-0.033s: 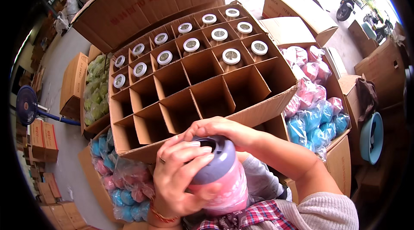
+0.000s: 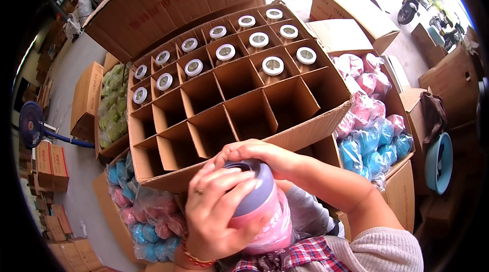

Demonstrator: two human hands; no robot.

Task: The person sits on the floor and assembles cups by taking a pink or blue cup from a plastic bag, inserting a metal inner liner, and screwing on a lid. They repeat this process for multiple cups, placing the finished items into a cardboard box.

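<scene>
Close to my body, a pink bottle [image 2: 272, 221] with a purple-grey top [image 2: 257, 198] stands slightly tilted, clear plastic film around its pink part. My left hand [image 2: 216, 205] is wrapped about its left side, with bent fingers lying across the top. From the right, my right hand [image 2: 257, 153] cups the far side of the top, and its fingertips meet those of my left hand. An opening shows in the top, partly covered by my fingers. Just beyond my hands sits a divided carton [image 2: 305, 132]. White-rimmed round lids [image 2: 273, 66] of several bottles show in its far compartments.
The carton's flap [image 2: 178, 2] stands raised at the back. Bagged pink and blue items fill a box at right [image 2: 374, 124] and one at lower left [image 2: 150, 216]. Left are green bagged items [image 2: 113, 109] and a blue fan [image 2: 31, 124]. A blue basin [image 2: 439, 162] leans at far right.
My left hand has turned slightly over the bottle's top, its fingers shifting a little to the right. The bottle has tilted a bit; my right hand remains almost in place.
</scene>
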